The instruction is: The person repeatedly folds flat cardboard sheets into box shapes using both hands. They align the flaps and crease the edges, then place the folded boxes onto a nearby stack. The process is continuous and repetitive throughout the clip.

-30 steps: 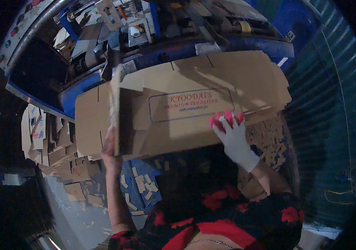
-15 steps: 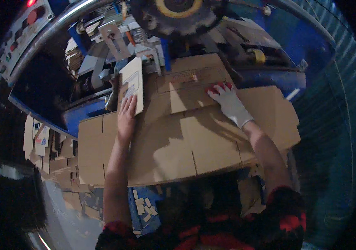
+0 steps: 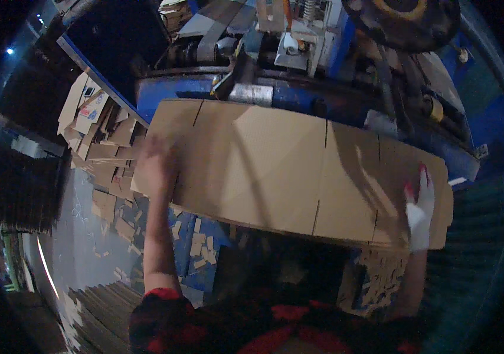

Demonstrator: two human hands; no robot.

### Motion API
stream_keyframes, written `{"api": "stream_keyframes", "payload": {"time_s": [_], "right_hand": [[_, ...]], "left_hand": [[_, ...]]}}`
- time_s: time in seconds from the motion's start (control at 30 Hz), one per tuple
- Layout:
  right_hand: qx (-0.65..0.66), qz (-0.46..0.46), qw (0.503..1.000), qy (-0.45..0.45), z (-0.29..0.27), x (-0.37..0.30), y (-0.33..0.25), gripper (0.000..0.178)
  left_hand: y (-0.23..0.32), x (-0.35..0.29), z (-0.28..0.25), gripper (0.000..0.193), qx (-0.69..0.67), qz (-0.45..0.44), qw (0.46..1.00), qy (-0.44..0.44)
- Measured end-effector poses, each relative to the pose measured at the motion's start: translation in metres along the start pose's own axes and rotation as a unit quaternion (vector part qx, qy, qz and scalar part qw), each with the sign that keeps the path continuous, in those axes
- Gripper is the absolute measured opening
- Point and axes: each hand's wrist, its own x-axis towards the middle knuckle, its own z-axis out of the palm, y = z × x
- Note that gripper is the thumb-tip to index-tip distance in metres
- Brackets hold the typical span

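Note:
A wide flat cardboard blank (image 3: pixel 270 171) with several dark slots lies in front of me, and it seems to rest on others, as layered edges show at its near side. My left hand (image 3: pixel 159 162) is bare and over the blank's left end; motion smears its fingers, so their grip cannot be told. At the right end is my right hand (image 3: pixel 421 206), in a white glove with red fingertips. Its fingers are stretched out and apart over the cardboard, with nothing seen between them.
A blue machine (image 3: pixel 299 97) with metal brackets stands just beyond the blank, a dark wheel (image 3: pixel 402 20) at its upper right. Cardboard pieces (image 3: pixel 107 127) are heaped on the left. Small offcuts (image 3: pixel 202 248) lie below the near edge.
The printed cardboard piece under my hands at the machine is out of view. My hands have moved apart and back, to the two ends of the plain blank. The view has shifted left.

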Motion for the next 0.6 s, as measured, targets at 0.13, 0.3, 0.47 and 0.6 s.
{"api": "stream_keyframes", "payload": {"time_s": [0.13,0.3,0.47,0.6], "right_hand": [[-0.172,0.04,0.983,-0.041,-0.005,-0.12,0.024,0.065],[-0.151,0.126,0.978,-0.075,-0.035,-0.158,-0.023,0.071],[0.044,0.441,0.844,0.302,-0.009,-0.197,0.023,0.06],[0.531,0.397,0.695,0.276,0.002,-0.193,0.027,0.056]], "left_hand": [[-0.101,-0.068,0.009,0.053,-0.204,-0.264,0.926,-0.176],[-0.12,-0.068,-0.015,0.057,-0.124,-0.199,0.94,-0.248],[-0.126,-0.05,0.006,0.078,-0.122,-0.182,0.943,-0.249],[-0.118,-0.033,-0.01,0.086,-0.031,-0.207,0.94,-0.27]]}}
